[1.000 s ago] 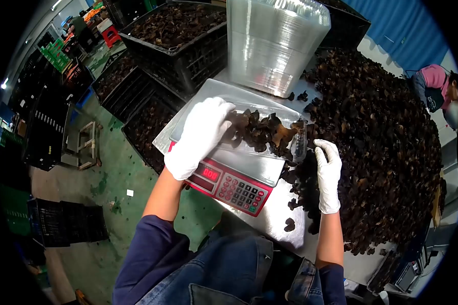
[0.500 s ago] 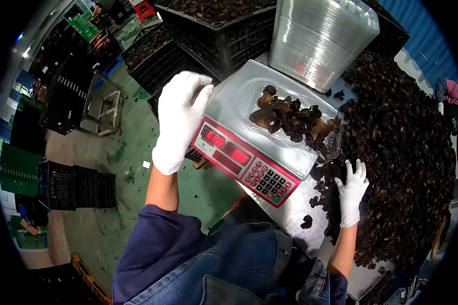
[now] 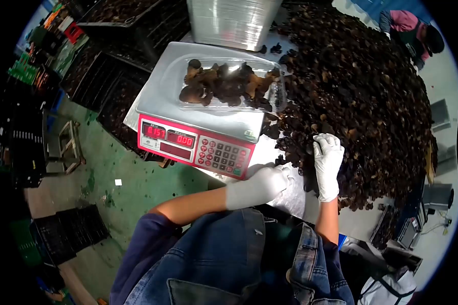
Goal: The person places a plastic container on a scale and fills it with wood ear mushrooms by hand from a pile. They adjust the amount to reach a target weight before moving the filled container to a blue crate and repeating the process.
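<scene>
My left hand (image 3: pixel 267 185), in a white glove, is low over the metal table (image 3: pixel 293 195) beside the scale's front corner. Its fingers look curled and a little blurred; whatever they hold is hidden. At the near edge of a large heap of dark wood ear mushrooms (image 3: pixel 361 112), my gloved right hand (image 3: pixel 329 160) has its fingers bent together, and I cannot make out what is in them. A digital scale (image 3: pixel 196 145) with a red front and lit digits carries a clear plastic tray (image 3: pixel 276 96) on its pan. Several wood ear pieces (image 3: pixel 229 84) fill the tray.
A tall stack of clear plastic trays (image 3: pixel 231 23) stands behind the scale. Black crates (image 3: pixel 152 38) with more mushrooms are at the left, over a green floor (image 3: pixel 137 178). Another person (image 3: pixel 409 33) is across the heap at the upper right.
My left hand has swung from the scale's left side to the table by its front right corner. My right hand's spread fingers have curled in. The view has turned towards the right.
</scene>
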### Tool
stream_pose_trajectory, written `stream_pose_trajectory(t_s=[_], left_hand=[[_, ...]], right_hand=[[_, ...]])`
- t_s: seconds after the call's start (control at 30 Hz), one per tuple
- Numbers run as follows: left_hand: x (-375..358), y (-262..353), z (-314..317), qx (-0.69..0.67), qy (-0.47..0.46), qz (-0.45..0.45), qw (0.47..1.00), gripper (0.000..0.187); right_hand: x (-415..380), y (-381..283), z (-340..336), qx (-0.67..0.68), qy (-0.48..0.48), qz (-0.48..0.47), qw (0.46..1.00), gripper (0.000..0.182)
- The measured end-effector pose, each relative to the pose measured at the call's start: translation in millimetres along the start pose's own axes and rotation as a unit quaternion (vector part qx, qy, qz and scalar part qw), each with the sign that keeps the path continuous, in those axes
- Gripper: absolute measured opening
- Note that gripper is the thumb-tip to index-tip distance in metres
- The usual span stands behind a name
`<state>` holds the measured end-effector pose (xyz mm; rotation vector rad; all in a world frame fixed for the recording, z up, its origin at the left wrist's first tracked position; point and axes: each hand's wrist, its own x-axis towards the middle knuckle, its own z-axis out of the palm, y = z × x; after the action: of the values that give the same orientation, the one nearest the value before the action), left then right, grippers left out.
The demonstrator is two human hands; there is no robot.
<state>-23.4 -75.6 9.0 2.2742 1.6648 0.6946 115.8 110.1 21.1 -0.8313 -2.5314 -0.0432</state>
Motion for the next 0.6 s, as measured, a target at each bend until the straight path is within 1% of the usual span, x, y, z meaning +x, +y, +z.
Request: stream_pose_trajectory(t_s=[0.07,0.1,0.13,0.17,0.2,0.23,0.27,0.3,0.33,0.37,0.4,0.43,0.47,0.5,0.53,0.6], left_hand=[[9,1,23,0.053,0.046,0.051,0.996,0.022],[17,10,6,0.087,-0.105,0.005,0.991,0.018],[14,8,19,0.088,-0.106,0.008,0.99,0.018],[9,1,43,0.092,-0.083,0.017,0.992,0.016],[11,1,41,0.096,-0.06,0.026,0.993,0.015],[9,1,38,0.126,-0.062,0.015,0.99,0.016],[11,1,35,0.128,-0.062,0.017,0.99,0.016],[14,1,29,0.145,0.016,-0.05,0.988,0.022],[18,3,15,0.16,0.093,-0.118,0.976,0.027],[22,5,-1,0.163,0.144,-0.098,0.971,0.012],[22,4,-2,0.168,0.142,-0.1,0.97,0.012],[24,0,-1,0.192,0.042,-0.075,0.978,0.012],[28,-5,2,0.215,-0.058,-0.051,0.974,0.011],[24,-14,34,0.201,0.065,-0.083,0.974,0.01],[30,-2,29,0.246,0.028,-0.149,0.957,0.01],[32,0,22,0.212,-0.017,-0.128,0.969,0.009]], right_hand=[[-3,-5,-8,0.002,-0.001,0.013,1.0,0.023],[-6,-5,-12,0.007,0.003,0.013,1.0,0.024],[-8,-7,-15,0.014,0.005,0.014,1.0,0.025],[-11,-8,-20,0.018,0.005,0.018,1.0,0.025],[-15,-10,-23,0.021,0.005,0.021,1.0,0.026],[-18,-12,-25,0.058,0.017,0.023,0.998,0.027],[-23,-19,-29,0.034,0.029,0.008,0.999,0.025],[-30,-20,-28,0.041,0.025,-0.005,0.999,0.024],[-38,-23,-26,0.049,0.02,-0.019,0.998,0.022],[-42,-30,-25,0.082,0.001,-0.021,0.996,0.019],[-47,-33,-19,0.058,-0.047,-0.018,0.997,0.027],[-48,-38,-16,0.034,-0.09,0.014,0.995,0.033],[-48,-43,-13,0.01,-0.131,0.044,0.99,0.039],[-49,-43,-7,-0.018,-0.117,0.045,0.992,0.047],[-50,-42,-4,-0.029,-0.096,0.035,0.994,0.042],[-55,-36,5,-0.048,-0.083,0.026,0.995,0.026]])
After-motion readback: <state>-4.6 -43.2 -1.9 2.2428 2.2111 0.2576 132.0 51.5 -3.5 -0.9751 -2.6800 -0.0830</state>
